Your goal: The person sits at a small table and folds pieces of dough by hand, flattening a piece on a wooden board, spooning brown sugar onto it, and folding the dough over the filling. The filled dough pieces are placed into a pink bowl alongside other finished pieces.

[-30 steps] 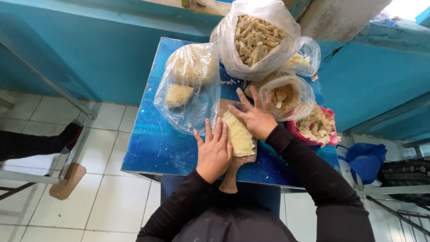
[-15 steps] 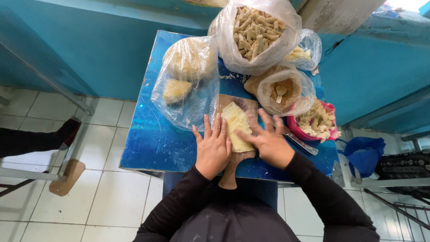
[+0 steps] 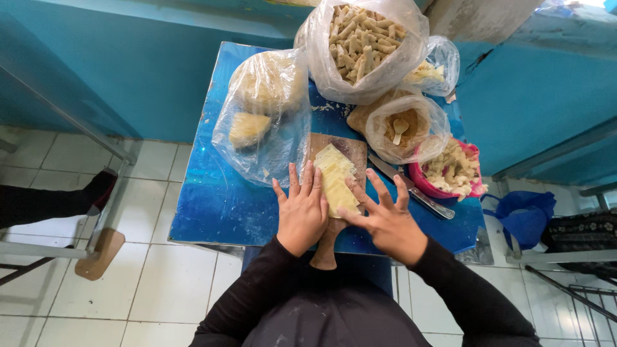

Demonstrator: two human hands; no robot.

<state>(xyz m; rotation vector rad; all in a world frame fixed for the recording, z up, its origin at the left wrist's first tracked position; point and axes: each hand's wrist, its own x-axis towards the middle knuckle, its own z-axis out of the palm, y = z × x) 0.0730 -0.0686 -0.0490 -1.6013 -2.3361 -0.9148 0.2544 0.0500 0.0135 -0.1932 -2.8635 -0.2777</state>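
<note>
Centre frame: left hand [image 3: 302, 209] and right hand [image 3: 385, 215], both spread flat and holding nothing, flanked wrappers [image 3: 335, 180] on board [image 3: 350, 149]; even pressure advisable.

A single camera, worn on the person's head, looks almost straight down from above. It sits fairly near the work: the small blue bench [image 3: 218, 205] fills the middle of the frame, with the person's dark sleeves and chest at the bottom edge. White tiled floor [image 3: 154, 283] shows to the left and below, and a teal wall [image 3: 128, 58] runs across the top
</note>
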